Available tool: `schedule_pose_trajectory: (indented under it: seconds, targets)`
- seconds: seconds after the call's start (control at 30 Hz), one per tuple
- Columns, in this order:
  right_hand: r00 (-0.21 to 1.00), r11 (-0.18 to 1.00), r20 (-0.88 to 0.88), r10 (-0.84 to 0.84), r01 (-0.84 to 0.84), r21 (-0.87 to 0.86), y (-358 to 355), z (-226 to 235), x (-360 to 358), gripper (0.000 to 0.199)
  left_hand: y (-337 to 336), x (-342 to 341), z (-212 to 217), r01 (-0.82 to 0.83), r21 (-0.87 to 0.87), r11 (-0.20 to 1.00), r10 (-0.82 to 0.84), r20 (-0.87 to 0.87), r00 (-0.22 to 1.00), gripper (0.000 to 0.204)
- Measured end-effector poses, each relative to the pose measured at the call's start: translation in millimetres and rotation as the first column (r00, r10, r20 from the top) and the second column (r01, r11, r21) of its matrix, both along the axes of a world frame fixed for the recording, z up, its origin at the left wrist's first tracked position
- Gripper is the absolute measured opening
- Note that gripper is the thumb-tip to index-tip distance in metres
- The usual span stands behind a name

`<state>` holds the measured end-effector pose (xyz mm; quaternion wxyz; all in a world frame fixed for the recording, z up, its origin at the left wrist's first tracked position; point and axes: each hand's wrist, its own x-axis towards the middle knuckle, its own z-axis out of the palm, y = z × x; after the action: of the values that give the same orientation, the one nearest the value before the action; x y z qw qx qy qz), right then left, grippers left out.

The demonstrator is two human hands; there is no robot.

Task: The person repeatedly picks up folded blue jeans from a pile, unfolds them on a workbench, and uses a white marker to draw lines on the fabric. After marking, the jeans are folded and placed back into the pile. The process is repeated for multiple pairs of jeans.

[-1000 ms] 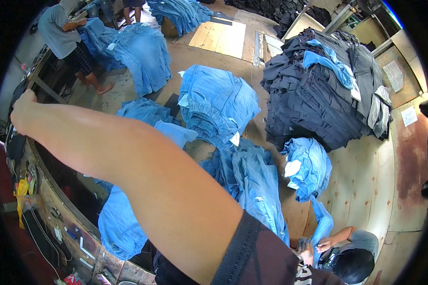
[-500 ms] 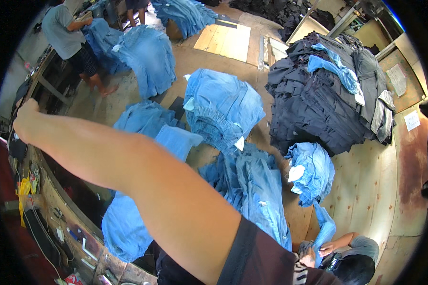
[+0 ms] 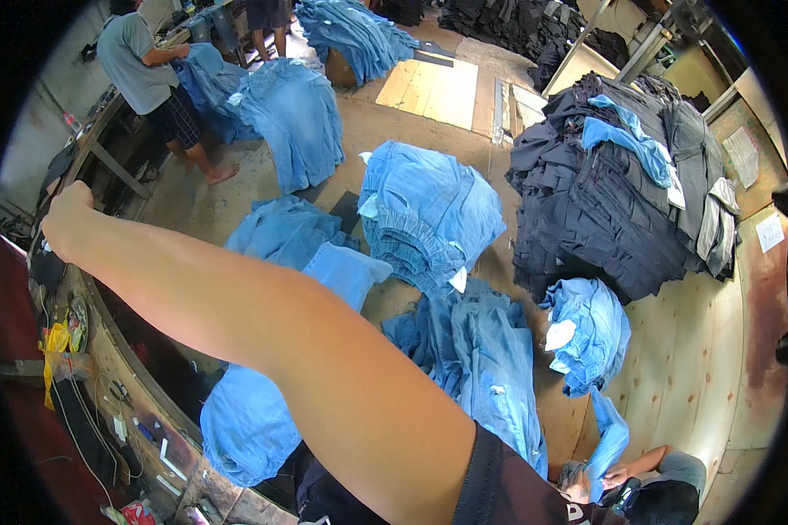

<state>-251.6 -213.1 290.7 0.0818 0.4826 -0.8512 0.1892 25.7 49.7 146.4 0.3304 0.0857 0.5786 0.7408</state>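
The left hand (image 3: 66, 214), grip unreadable, reaches to the wooden bench's (image 3: 105, 350) far edge; white paper tags (image 3: 559, 334) dot folded blue denim stacks (image 3: 429, 214).

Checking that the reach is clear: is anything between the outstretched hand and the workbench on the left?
Nothing visible. The hand is already over the far end of the workbench, fingers curled; contact cannot be told. The denim piles lie on the floor to the right, off that line.
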Motion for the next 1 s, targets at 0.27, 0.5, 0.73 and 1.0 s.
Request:
schedule_pose_trajectory:
  seconds: [0.27, 0.5, 0.73, 1.0]
  targets:
    - [1.000, 0.997, 0.018, -0.006, 0.007, -0.083, 50.2, 21.5, 25.3, 0.030, -14.7, 21.3, 63.4, 0.157, 0.101, 0.982, -0.152, -0.056, 0.987, 0.060]
    - [0.971, 0.993, 0.236, 0.040, -0.012, -0.117, 124.9, -19.4, 18.8, 0.033, -108.5, 94.1, 98.3, 0.208, -0.148, 0.967, -0.234, -0.184, 0.955, 0.053]
    - [0.882, 0.977, 0.468, -0.043, 0.136, -0.165, 182.3, -153.7, 45.1, 0.035, -124.4, 175.9, 109.9, -0.430, 0.739, 0.518, 0.624, 0.018, 0.781, 0.025]
    - [0.663, 0.935, 0.744, -0.087, 0.312, -0.169, 238.1, -231.8, 88.5, 0.030, -65.9, 120.3, 148.3, -0.283, 0.872, 0.400, 0.438, 0.090, 0.895, 0.049]
